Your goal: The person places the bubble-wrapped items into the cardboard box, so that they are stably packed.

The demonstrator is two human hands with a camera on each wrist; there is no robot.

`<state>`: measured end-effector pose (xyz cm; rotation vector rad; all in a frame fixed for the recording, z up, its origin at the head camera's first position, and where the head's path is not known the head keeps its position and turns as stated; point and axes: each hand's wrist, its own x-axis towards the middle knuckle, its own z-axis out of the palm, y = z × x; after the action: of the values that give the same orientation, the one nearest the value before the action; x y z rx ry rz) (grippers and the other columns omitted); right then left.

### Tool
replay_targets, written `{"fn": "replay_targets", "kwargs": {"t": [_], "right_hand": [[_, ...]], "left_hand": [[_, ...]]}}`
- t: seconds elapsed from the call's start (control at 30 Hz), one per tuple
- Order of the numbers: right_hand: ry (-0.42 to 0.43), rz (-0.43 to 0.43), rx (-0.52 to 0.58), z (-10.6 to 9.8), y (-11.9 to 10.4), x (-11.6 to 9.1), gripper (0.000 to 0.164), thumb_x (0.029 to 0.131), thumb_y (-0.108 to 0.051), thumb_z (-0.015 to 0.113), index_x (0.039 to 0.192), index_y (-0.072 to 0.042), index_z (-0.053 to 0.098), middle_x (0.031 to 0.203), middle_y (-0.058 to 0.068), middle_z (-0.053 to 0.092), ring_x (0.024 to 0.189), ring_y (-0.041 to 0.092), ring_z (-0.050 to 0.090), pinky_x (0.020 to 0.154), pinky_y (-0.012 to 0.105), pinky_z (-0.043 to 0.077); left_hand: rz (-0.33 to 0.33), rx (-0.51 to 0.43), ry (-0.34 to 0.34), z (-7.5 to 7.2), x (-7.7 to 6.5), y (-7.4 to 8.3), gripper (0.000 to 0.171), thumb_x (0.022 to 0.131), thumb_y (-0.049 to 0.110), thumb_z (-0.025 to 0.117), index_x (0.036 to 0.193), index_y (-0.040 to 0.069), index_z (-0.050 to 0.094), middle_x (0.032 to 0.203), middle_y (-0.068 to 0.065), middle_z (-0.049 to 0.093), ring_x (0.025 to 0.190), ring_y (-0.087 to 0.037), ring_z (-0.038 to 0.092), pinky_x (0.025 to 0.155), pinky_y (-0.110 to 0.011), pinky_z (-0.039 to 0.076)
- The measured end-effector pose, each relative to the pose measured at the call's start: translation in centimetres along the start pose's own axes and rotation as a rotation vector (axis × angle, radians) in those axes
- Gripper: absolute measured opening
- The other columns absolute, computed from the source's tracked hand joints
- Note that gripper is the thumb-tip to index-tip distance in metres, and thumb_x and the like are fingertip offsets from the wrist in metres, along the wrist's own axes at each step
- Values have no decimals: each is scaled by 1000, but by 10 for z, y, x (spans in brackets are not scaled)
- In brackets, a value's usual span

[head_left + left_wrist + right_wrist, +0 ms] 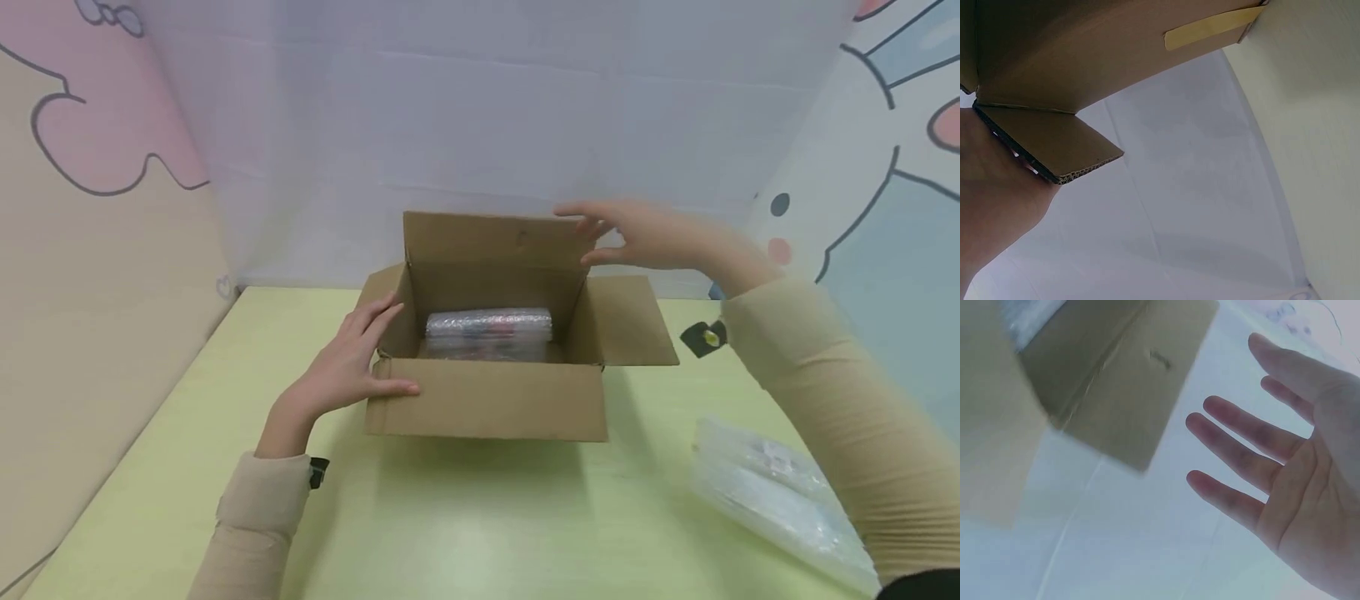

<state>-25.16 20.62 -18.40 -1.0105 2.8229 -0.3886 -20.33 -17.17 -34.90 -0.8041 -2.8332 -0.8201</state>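
An open cardboard box (487, 400) stands on the table with its flaps spread outward. Inside lie bubble-wrapped rolls (489, 323), partly hidden by the front wall. My left hand (345, 358) rests on the box's near left corner, fingers extended along the left flap (1054, 140) and thumb against the front flap. Over by the upright back flap (1141, 381), my right hand (645, 233) hovers with its fingers spread. The right wrist view shows a gap between that hand (1272, 456) and the flap, and its palm holds nothing.
Clear plastic bubble packaging (780, 492) lies on the pale green table (465, 533) at the right, beneath my right forearm. The box's right flap (630, 321) sticks out sideways. White sheeting (480, 125) hangs behind the table, with cartoon-printed panels at both sides.
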Motion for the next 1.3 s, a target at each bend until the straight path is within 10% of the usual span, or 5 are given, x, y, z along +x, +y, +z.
{"fn": "replay_targets", "kwargs": {"t": [0.33,0.93,1.3], "right_hand": [[86,214,-39,9,45,-81,67,92,-17,67,150,-17,34,131,15,60,119,35,59,95,57,45],[13,418,96,115,132,-214,67,95,-26,62,148,1,30,126,33,56,108,50,59,82,64,48],[-39,514,108,163,147,-265,73,89,-27,69,143,6,33,124,36,55,107,51,57,77,65,47]], "left_hand": [[8,-27,2,-3,-2,-9,113,69,57,81,154,9,23,162,-3,15,145,-34,20,108,-58,33],[8,-56,24,1,-5,-14,111,71,51,82,154,10,22,162,-5,13,146,-34,17,109,-61,30],[3,-68,25,2,-5,-14,109,72,47,83,154,11,22,162,-5,14,147,-35,16,110,-62,28]]}}
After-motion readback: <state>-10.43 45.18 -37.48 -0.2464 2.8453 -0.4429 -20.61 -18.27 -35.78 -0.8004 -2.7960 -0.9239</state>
